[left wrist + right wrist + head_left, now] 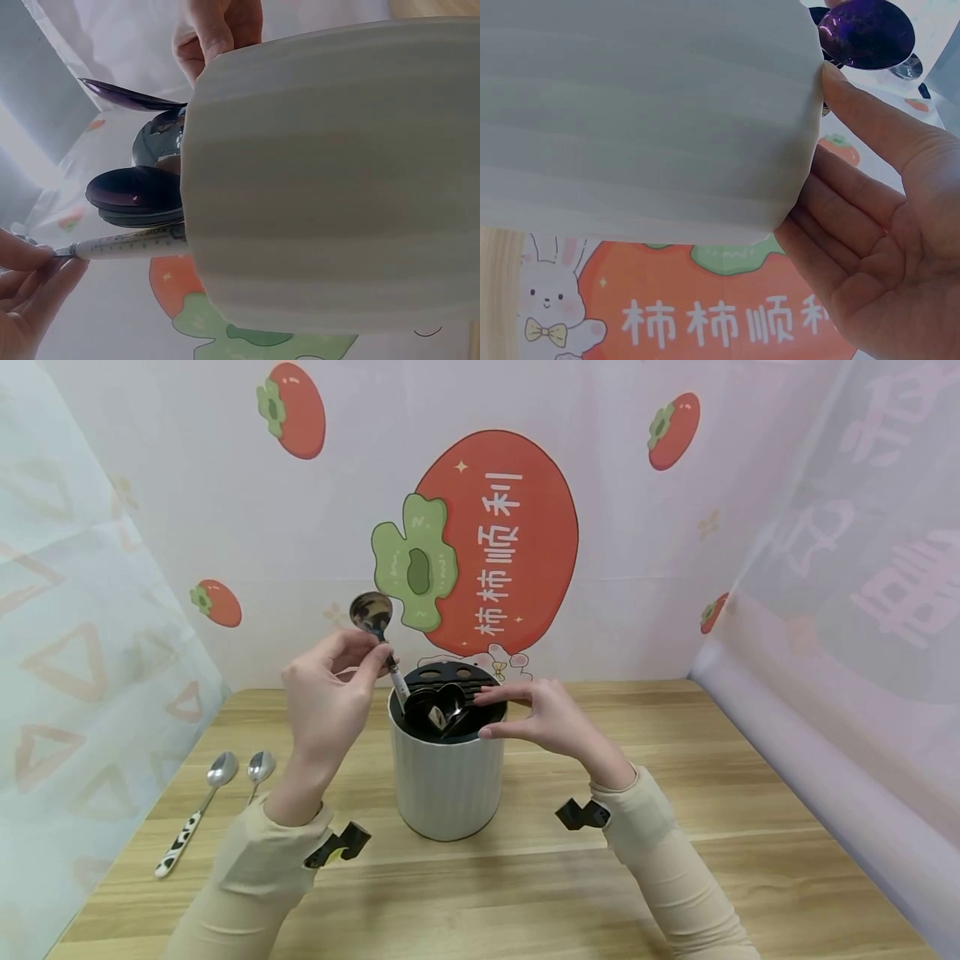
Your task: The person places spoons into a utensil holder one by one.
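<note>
My left hand (pixel 326 702) pinches a soup spoon (pixel 371 612) at its neck, the round dark-shiny bowl up. Its white patterned handle (pixel 131 244) points down into a white ribbed utensil holder (pixel 448 785) with a black slotted top (pixel 472 677). Other dark-shiny spoons (pixel 450 700) stand bowl-up in the holder beside that handle. At the holder's right side is my right hand (pixel 551 718), thumb and fingers spread apart and fairly straight. In the right wrist view its thumb tip (pixel 834 75) lies right at the rim.
Two spoons lie on the wooden table (pixel 525 902) at the left: a longer one (pixel 187 827) with a black-and-white handle and a smaller one (pixel 260 767), partly hidden by my left arm. A printed fabric backdrop (pixel 622 552) rises behind the table, with side panels left and right.
</note>
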### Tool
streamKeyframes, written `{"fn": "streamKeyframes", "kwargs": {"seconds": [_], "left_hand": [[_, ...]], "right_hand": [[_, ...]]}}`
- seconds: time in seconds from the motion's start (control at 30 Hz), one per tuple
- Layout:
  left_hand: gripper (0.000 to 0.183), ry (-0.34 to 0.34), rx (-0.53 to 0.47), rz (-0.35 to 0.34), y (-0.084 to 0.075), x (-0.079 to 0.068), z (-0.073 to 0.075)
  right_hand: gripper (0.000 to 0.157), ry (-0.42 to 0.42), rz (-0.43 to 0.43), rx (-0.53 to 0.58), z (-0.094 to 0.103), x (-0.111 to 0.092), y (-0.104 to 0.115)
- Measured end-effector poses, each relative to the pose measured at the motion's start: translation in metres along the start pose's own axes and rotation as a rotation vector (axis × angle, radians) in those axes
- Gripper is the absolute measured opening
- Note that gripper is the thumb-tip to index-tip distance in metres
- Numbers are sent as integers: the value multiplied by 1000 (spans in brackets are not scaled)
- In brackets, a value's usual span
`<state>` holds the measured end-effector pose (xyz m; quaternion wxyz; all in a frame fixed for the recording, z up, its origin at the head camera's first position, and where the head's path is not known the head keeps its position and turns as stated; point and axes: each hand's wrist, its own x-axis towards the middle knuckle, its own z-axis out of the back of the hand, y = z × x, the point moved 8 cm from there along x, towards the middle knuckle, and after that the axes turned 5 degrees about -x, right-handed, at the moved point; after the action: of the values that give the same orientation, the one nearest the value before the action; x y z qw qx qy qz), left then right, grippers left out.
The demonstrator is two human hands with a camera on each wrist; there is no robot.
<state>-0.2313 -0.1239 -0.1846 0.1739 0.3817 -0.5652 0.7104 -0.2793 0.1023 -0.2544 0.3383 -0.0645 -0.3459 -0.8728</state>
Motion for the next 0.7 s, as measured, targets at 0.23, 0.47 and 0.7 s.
{"fn": "streamKeyframes", "kwargs": {"seconds": [0.23,0.47,0.7], "left_hand": [[6,23,-4,8,4,-2,-1],[6,70,20,44,10,-3,-3],[7,133,57,64,14,-3,-3]], "right_hand": [[40,0,-17,1,-1,0,-2],[39,-2,-9,-4,-1,0,0],[39,-3,-13,0,-1,-1,0]]}}
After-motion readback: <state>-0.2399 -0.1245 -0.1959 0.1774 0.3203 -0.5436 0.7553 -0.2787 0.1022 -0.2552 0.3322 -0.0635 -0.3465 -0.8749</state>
